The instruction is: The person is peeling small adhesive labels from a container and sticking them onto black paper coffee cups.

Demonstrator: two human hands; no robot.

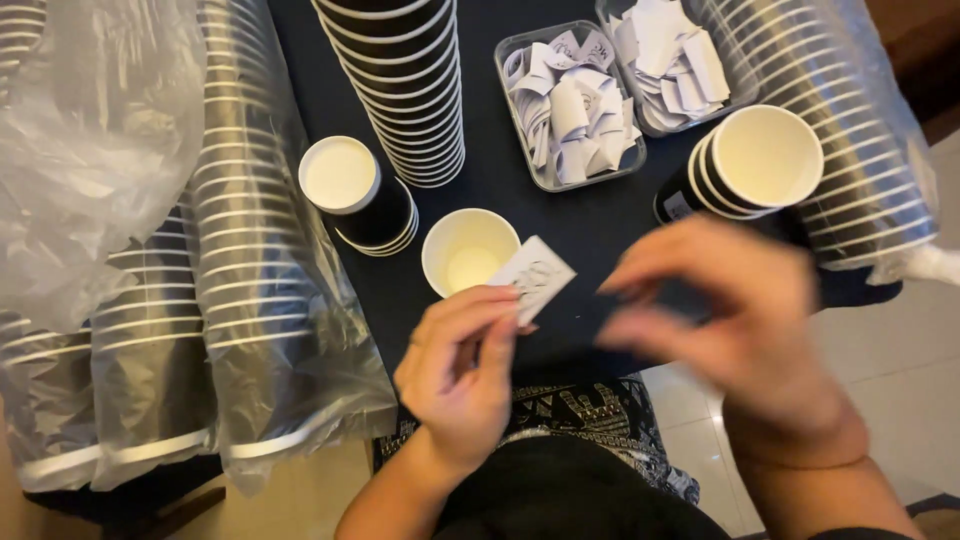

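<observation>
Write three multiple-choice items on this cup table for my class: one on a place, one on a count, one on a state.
1. Where is the white paper slip?
A in the left hand
B inside a tray
C on the floor
2. How many clear trays of slips are there?
A one
B two
C four
3. The single open cup by the slip is:
A upright
B tipped over
C lidded

Answers: 1 A, fingertips pinch it; 2 B, two sit side by side; 3 A, its open mouth faces up.
</observation>
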